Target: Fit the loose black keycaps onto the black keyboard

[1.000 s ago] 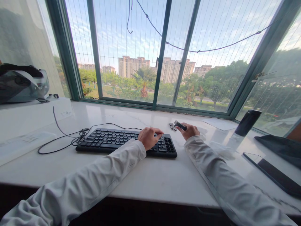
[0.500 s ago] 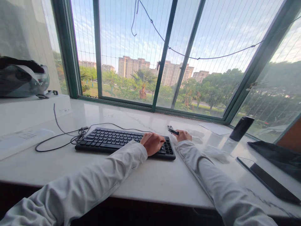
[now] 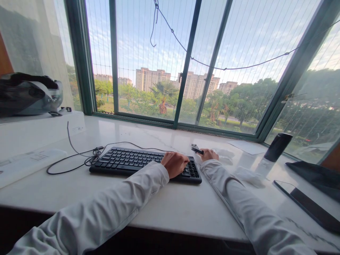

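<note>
Both my hands have barely shifted — left hand (image 3: 174, 163) still curled, holding nothing, on the flat black corded keyboard (image 3: 143, 163) on the white marble counter (image 3: 170, 209); right hand (image 3: 209, 154) still gripping a small black tool (image 3: 197, 150) just beyond the keyboard's corner.

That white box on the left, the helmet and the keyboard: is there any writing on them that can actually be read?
None can be read.
White box: a small label near its right end, too small to read.
Flat white carton before it: lines of print, blurred.
Helmet: pale lettering near its right edge, illegible.
Keyboard under the left hand: key legends too small.
Small dark object in the right hand: no writing visible.
</note>
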`<action>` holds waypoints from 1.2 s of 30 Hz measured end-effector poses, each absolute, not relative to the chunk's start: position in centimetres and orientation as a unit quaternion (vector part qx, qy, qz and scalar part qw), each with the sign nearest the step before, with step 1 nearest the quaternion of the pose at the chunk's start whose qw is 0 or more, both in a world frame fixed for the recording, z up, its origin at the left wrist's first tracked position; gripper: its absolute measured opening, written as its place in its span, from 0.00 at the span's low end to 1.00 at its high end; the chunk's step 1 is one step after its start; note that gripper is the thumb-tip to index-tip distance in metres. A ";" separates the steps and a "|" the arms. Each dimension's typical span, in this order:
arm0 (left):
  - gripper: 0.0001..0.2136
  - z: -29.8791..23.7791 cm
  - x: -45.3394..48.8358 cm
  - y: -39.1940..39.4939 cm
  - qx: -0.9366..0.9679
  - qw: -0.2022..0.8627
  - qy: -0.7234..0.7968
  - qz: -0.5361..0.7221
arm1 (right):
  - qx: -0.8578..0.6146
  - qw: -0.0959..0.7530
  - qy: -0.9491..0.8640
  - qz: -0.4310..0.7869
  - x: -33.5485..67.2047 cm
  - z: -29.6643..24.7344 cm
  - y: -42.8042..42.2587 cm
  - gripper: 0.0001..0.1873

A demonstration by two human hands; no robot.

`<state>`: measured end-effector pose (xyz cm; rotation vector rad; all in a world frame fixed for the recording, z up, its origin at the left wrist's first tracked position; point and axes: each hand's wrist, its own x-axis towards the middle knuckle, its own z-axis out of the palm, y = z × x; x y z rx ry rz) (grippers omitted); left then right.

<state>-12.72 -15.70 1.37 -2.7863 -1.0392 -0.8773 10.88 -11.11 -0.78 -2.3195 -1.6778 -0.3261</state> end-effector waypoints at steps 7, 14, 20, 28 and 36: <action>0.11 1.2 -12.7 -15.6 -0.900 0.019 -0.335 -0.280 | -0.799 0.136 -0.570 -0.137 11.1 -1.0 -11.0 0.17; 0.11 1.2 -12.7 -15.5 -0.901 0.027 -0.332 -0.279 | -0.786 0.128 -0.586 -0.152 10.6 -0.5 -11.1 0.16; 0.11 1.2 -12.8 -15.4 -0.899 0.018 -0.340 -0.276 | -0.794 0.126 -0.578 -0.141 10.3 -0.3 -11.5 0.16; 0.11 1.2 -12.8 -15.5 -0.898 0.009 -0.342 -0.278 | -0.778 0.122 -0.602 -0.133 10.3 -0.4 -11.4 0.17; 0.11 1.2 -12.9 -15.4 -0.897 0.017 -0.342 -0.279 | -0.789 0.122 -0.589 -0.129 10.5 -0.5 -11.5 0.14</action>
